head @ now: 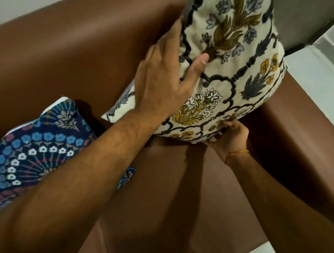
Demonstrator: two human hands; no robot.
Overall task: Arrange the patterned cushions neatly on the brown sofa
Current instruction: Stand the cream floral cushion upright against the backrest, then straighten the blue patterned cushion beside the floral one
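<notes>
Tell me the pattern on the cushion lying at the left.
Dark blue cushion with blue and white flowers; head view.

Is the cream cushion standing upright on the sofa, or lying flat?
Upright. The cream cushion stands on its lower edge against the sofa back, left hand on its side, right hand at its bottom.

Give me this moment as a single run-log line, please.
left hand flat on cream cushion | right hand gripping its lower edge | blue cushion on sofa
</notes>
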